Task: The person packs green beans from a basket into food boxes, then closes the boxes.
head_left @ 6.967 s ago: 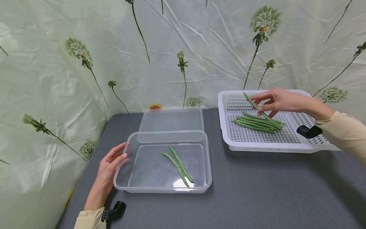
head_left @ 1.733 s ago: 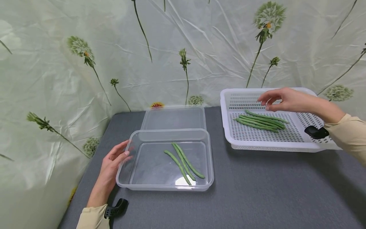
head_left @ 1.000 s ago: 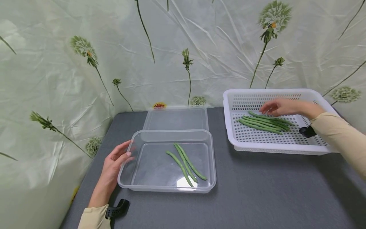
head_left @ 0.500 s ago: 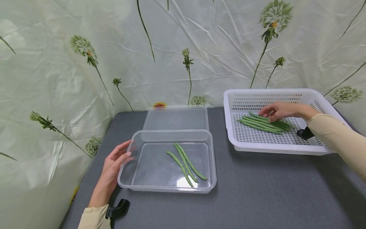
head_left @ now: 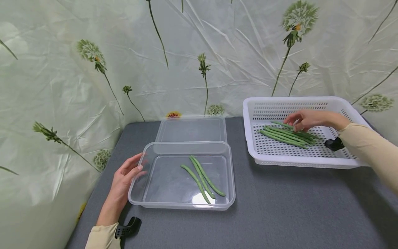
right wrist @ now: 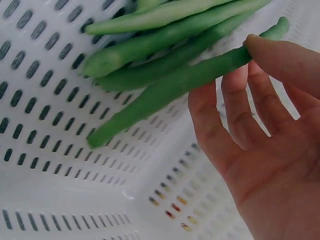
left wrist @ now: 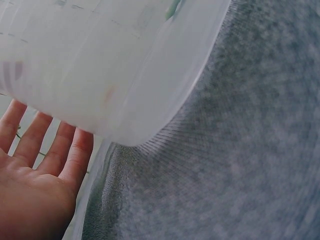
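Note:
At the right, my right hand (head_left: pixel 306 120) reaches into the white perforated basket (head_left: pixel 280 159) and pinches one green bean (right wrist: pixel 165 92) between thumb and fingers. Several other green beans (head_left: pixel 281 137) lie in a bunch just beside it on the basket floor. My left hand (head_left: pixel 122 183) rests with its fingers along the left side of the clear plastic container (head_left: pixel 180 205), thumb near the rim. Its fingers look nearly straight against the outer wall in the left wrist view. Inside the container, 3 green beans (head_left: pixel 200 180) lie slanted toward the right.
Behind the container lies a flat, clear lid (head_left: pixel 191 129). Everything stands on a grey cloth-covered table (head_left: pixel 264 214). A pale curtain with a dandelion print (head_left: pixel 174 45) hangs along the back and left.
A third bean has come into the container since the oldest frame. The right hand has since lowered into the basket and now pinches another bean. The left hand stays at the container's side.

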`<state>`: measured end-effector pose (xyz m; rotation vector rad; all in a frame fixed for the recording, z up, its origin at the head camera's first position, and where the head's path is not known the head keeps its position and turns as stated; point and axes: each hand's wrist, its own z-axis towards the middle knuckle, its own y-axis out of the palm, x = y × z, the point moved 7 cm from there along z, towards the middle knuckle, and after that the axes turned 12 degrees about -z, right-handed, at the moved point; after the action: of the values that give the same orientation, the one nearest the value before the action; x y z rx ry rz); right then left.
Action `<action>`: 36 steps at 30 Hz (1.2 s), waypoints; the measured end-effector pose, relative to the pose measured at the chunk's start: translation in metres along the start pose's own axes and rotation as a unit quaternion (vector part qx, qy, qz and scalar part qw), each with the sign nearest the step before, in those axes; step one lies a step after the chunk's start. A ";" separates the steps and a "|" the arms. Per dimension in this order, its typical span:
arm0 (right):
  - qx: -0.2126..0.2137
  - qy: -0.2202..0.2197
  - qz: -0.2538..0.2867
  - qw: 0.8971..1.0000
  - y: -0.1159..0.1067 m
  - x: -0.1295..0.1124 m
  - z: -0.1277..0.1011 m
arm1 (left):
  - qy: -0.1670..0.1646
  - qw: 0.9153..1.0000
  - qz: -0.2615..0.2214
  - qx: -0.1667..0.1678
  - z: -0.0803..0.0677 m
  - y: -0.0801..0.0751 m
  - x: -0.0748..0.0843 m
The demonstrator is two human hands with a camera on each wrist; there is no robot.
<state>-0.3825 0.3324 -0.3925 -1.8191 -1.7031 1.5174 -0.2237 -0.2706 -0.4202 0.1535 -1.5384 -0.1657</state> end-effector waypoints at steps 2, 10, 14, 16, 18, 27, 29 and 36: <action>0.008 -0.004 0.002 1.000 -0.001 -0.003 -0.003 | 0.001 1.000 -0.002 -0.001 0.000 0.000 0.000; 0.020 -0.018 0.016 1.000 -0.003 -0.022 -0.012 | 0.002 1.000 -0.004 -0.004 0.000 0.001 -0.001; 0.033 -0.029 0.030 0.999 -0.006 -0.034 -0.019 | 0.002 1.000 -0.004 -0.004 -0.001 0.001 -0.001; 0.045 -0.037 0.031 0.998 -0.007 -0.041 -0.025 | 0.000 1.000 -0.003 -0.003 -0.001 0.001 -0.001; 0.055 -0.047 0.034 0.997 -0.009 -0.048 -0.032 | -0.001 1.000 -0.001 -0.001 -0.001 0.001 0.000; 0.123 -0.097 0.067 0.985 -0.015 -0.068 -0.056 | 0.005 1.000 0.000 -0.005 -0.001 0.001 0.001; 0.137 -0.094 0.077 0.983 -0.017 -0.070 -0.059 | 0.006 1.000 -0.002 -0.005 -0.002 0.001 0.001; 0.174 -0.079 0.093 0.977 -0.018 -0.079 -0.068 | 0.007 1.000 -0.001 -0.004 -0.002 0.002 0.002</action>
<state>-0.3244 0.3032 -0.3090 -1.7490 -1.2485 1.9401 -0.2220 -0.2687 -0.4182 0.1490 -1.5233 -0.1714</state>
